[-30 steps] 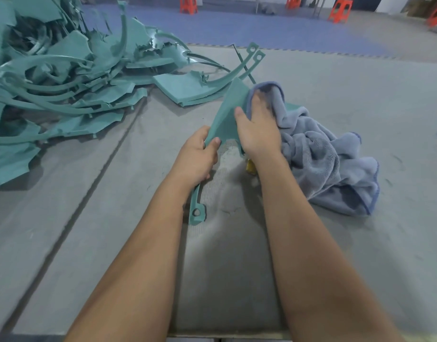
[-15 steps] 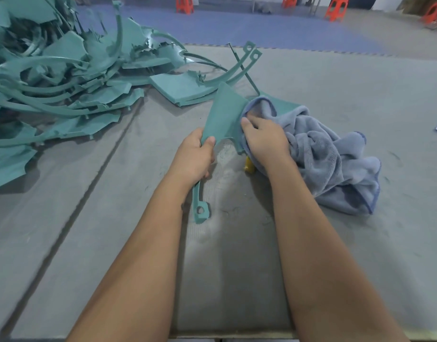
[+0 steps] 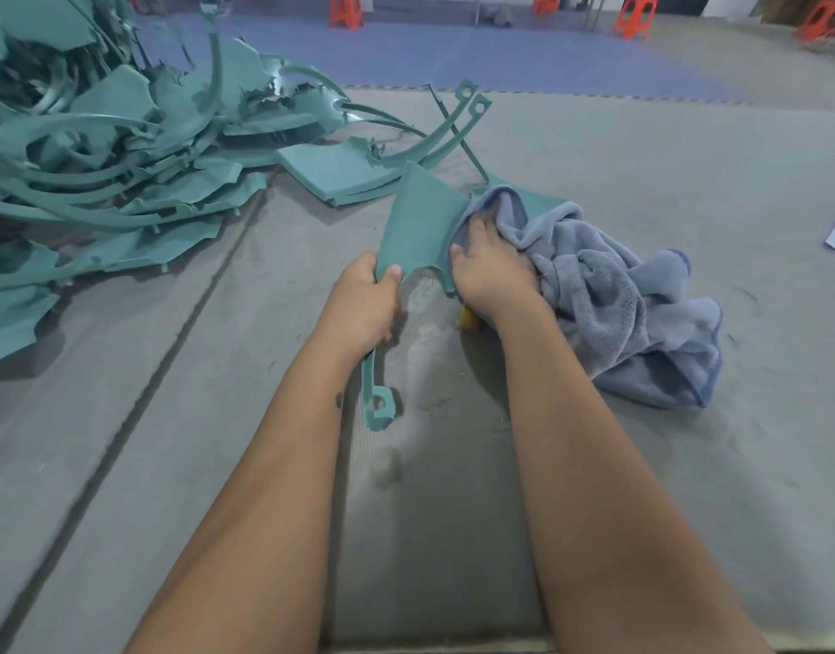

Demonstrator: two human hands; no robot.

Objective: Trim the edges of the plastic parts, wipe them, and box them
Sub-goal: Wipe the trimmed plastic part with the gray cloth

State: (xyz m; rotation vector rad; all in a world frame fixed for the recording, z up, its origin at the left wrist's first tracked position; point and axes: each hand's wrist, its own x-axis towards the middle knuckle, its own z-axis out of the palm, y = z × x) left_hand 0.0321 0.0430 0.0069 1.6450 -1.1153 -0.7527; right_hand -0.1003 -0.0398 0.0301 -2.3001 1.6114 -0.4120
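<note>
Teal plastic part [image 3: 418, 224] sits pinched in my left hand [image 3: 366, 306] by its lower edge, tilted up off the grey table [image 3: 595, 488]; my right hand [image 3: 493, 271] grips the blue towel [image 3: 618, 304] against its right side, lower than half a second ago (no readable writing anywhere); untrimmed parts [image 3: 104, 181] lie heaped far left.

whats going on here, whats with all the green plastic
A person is wiping a green plastic part. The left hand grips its lower edge while the right hand presses a blue towel against it. A heap of similar parts lies to the left on the grey table.
</note>
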